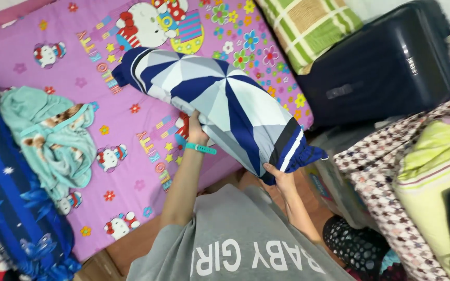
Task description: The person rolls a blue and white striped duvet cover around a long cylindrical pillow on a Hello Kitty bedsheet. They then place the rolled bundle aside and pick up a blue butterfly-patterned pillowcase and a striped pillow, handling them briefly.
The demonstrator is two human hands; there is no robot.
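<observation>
I had the soft, light pillow gripped underneath, left hand at nine o'clock, right hand closed on its five o'clock end.

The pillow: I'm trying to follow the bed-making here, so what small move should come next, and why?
Probably lower the pillow flat onto the purple sheet. Both hands hold it in the air, the left hand under its middle and the right hand at its frilled end, and the case already covers it.
</observation>
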